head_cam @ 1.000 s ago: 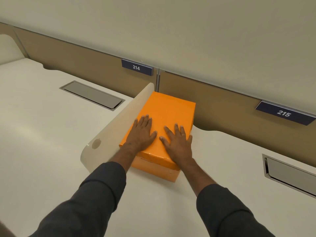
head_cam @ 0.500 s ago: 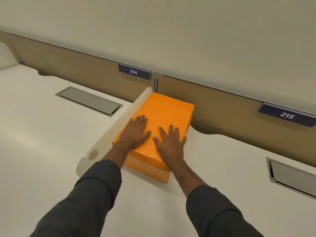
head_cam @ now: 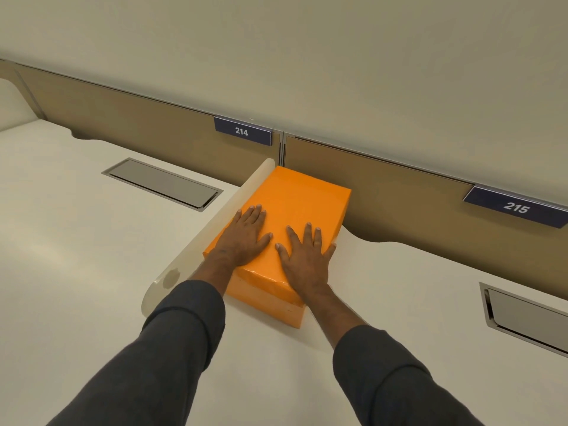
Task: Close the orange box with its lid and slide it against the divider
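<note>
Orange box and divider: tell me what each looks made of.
Box: probably cardboard wrapped in glossy orange paper; creases and folded seams show at the near end. Divider: seemingly smooth cream plastic or laminate, satin finish, with a rounded end and soft sheen. Neither can be confirmed by sight.

**Even, soft light; sharp frame**

Bright, diffuse overhead light, no hard glare. Soft sheen on bench (head_cam: 76, 241) at left. Faint shadows under sleeves (head_cam: 172, 348) and along orange box (head_cam: 295, 210) near edge. Focus crisp centre; slight softness twd edges. Wide-angle bend: wall panel line (head_cam: 399, 161) tilts and curves near corners.
</note>
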